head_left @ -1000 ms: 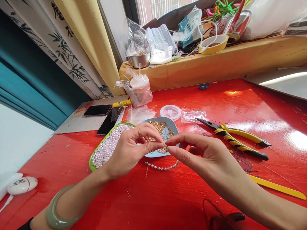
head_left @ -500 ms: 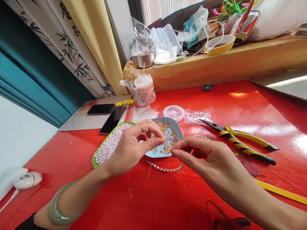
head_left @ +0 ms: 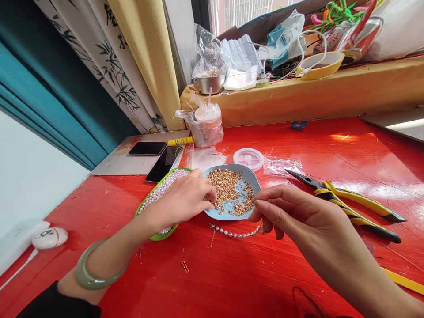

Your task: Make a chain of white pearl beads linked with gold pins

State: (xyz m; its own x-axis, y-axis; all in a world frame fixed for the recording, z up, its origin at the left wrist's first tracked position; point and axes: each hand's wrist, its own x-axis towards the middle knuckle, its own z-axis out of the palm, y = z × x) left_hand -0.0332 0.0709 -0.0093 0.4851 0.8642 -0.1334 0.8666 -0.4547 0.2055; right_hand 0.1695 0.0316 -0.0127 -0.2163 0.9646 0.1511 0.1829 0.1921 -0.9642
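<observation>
My left hand (head_left: 188, 195) is over the inner side of a green tray (head_left: 158, 236) of pearl beads (head_left: 172, 179), palm down. Its bent fingers reach the left edge of a pale blue dish (head_left: 217, 215) of small gold beads (head_left: 225, 183); thumb and fingers look apart, the tips partly hidden. At the dish's right edge my right hand (head_left: 288, 212) is closed in a pinch of thumb and forefinger, on something too small to make out. A pearl bracelet (head_left: 236, 234) with a short gold chain lies on the red table just in front of the dish.
Black-and-yellow pliers (head_left: 347, 203) lie at right. Behind the dish are a clear spool (head_left: 248, 159) and a plastic packet (head_left: 283, 166). Two phones, a glue stick (head_left: 180, 141) and a bagged cup (head_left: 208, 126) stand back left. A white mouse (head_left: 49, 238) is far left.
My left hand has left its pinch in front of the dish and moved back left to the gap between tray and dish. My right hand keeps its pinch. The view has shifted slightly.
</observation>
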